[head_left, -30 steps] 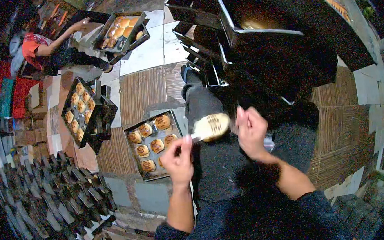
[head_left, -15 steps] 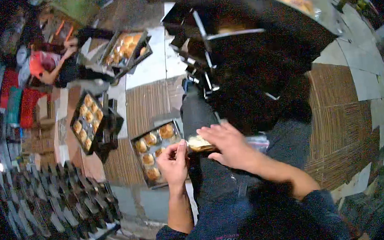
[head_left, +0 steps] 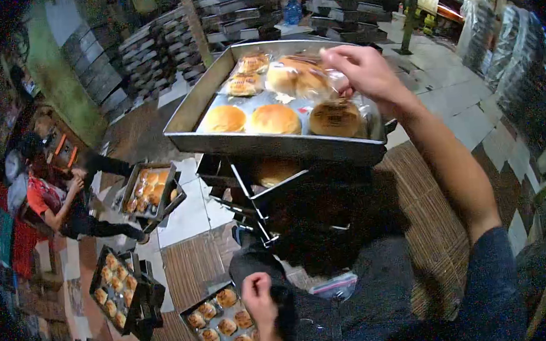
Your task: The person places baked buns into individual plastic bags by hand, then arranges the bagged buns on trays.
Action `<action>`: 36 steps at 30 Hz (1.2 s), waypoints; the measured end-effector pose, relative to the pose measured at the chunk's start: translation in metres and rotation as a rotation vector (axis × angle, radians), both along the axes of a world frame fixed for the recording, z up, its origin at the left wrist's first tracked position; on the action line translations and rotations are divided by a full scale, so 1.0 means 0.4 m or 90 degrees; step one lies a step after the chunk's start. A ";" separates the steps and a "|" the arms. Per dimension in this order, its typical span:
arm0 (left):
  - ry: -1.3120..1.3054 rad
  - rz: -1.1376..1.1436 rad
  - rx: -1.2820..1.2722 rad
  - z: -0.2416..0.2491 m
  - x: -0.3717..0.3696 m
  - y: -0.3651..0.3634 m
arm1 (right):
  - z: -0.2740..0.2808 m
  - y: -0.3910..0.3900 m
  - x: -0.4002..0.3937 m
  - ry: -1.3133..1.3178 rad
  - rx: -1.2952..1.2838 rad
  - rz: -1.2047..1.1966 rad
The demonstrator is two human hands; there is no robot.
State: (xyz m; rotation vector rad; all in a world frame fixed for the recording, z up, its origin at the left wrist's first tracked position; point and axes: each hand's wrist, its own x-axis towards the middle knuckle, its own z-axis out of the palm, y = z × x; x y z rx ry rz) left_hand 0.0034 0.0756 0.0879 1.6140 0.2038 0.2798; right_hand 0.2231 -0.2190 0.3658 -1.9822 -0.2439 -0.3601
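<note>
Brown-and-pale patchwork floor [head_left: 434, 196], greenish wall [head_left: 53, 72] at left

Access to the upper tray [head_left: 277, 146] is open from above; its raised walls obstruct a level approach, the right hand [head_left: 365, 76] occupies the space over its right wall, and wrapped buns [head_left: 298, 79] crowd the area beside that hand's fingers. Inside the tray, a narrow strip of bare metal separates the two front-left buns [head_left: 273, 119] from the items behind. Between the near wall and the left hand [head_left: 260, 303] is open air, bounded below by the tray stack [head_left: 245, 182] and left of that hand by the floor tray [head_left: 191, 323].
</note>
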 end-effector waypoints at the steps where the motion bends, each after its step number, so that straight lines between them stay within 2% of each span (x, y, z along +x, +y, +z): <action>1: 0.004 -0.037 0.004 -0.010 0.009 -0.038 | -0.008 -0.035 0.061 -0.097 -0.221 -0.142; 3: -0.074 -0.143 0.073 -0.017 0.036 -0.127 | 0.004 -0.043 0.029 -0.341 -0.383 -0.250; 4: -0.067 -0.187 0.115 -0.069 0.043 -0.164 | -0.009 -0.038 -0.004 -0.436 -0.338 -0.228; 5: -0.090 -0.289 0.250 -0.103 0.041 -0.179 | -0.037 -0.025 -0.051 -0.532 -0.295 -0.199; 6: 0.006 -0.362 0.443 -0.206 0.012 -0.184 | -0.080 0.007 -0.125 -0.569 -0.168 -0.094; 7: 0.107 -0.430 0.634 -0.288 -0.009 -0.198 | -0.115 -0.010 -0.173 -0.521 -0.284 0.206; 8: 0.102 -0.425 0.625 -0.263 -0.005 -0.210 | -0.165 -0.030 -0.229 -0.446 -0.393 0.501; 9: 0.122 -0.530 0.617 -0.208 -0.014 -0.200 | -0.333 0.059 -0.362 -0.498 -0.205 0.135; 10: 0.145 -0.639 0.609 -0.182 -0.023 -0.184 | -0.447 0.070 -0.417 -0.413 -0.225 0.204; 11: 0.050 -0.643 0.570 -0.224 -0.028 -0.166 | -0.555 0.081 -0.476 -0.212 -0.352 0.246; 13: 0.125 -0.681 0.610 -0.166 -0.013 -0.171 | -0.759 0.070 -0.541 0.058 -0.419 0.284; 14: 0.115 -0.637 0.614 -0.165 -0.020 -0.178 | -0.822 0.066 -0.568 0.053 -0.405 0.283; 16: 0.080 -0.565 0.651 -0.210 -0.028 -0.200 | -0.905 0.054 -0.597 0.185 -0.322 0.177; 17: 0.084 -0.564 0.660 -0.217 -0.030 -0.221 | -0.923 0.049 -0.588 0.182 -0.313 0.179; 19: 0.185 -0.437 0.738 -0.223 -0.037 -0.262 | -0.933 0.035 -0.573 0.274 -0.238 0.201; 21: 0.167 -0.386 0.734 -0.185 -0.034 -0.278 | -0.913 0.023 -0.573 0.289 -0.224 0.208; 23: 0.067 -0.380 0.438 -0.134 -0.026 -0.264 | -0.919 0.013 -0.571 0.164 -0.226 0.178; 24: 0.175 -0.369 0.436 -0.127 -0.022 -0.254 | -0.913 0.015 -0.569 -0.017 -0.191 0.145; 25: 0.173 -0.363 0.444 -0.146 -0.025 -0.235 | -0.907 0.015 -0.571 -0.024 -0.185 0.147; 27: -0.072 -0.507 0.257 -0.227 0.004 -0.196 | -0.726 0.009 -0.569 -0.195 -0.016 -0.192; 28: 0.028 -0.502 0.137 -0.255 0.027 -0.177 | -0.680 -0.005 -0.569 -0.168 0.018 -0.231; 29: 0.111 -0.381 -0.124 -0.201 0.026 -0.188 | -0.656 -0.015 -0.569 -0.138 0.050 -0.270; 30: 0.146 -0.328 -0.188 -0.113 0.042 -0.205 | -0.656 -0.016 -0.571 -0.063 0.157 -0.261; 31: 0.182 -0.274 -0.255 -0.058 0.056 -0.212 | -0.649 -0.010 -0.573 -0.061 0.149 -0.259; 32: 0.170 -0.260 -0.260 -0.118 0.085 -0.199 | -0.636 -0.002 -0.572 -0.060 0.181 -0.210; 33: 0.138 -0.211 -0.203 -0.115 0.114 -0.198 | -0.606 0.010 -0.567 -0.060 0.210 -0.159; 34: 0.121 -0.170 -0.210 -0.112 0.128 -0.194 | -0.556 0.016 -0.568 -0.103 0.077 -0.155; 35: 0.105 -0.129 -0.218 -0.095 0.139 -0.190 | -0.495 0.021 -0.545 -0.105 0.062 -0.153; 36: 0.049 -0.107 -0.295 -0.112 0.153 -0.178 | -0.429 0.026 -0.509 -0.255 -0.067 -0.039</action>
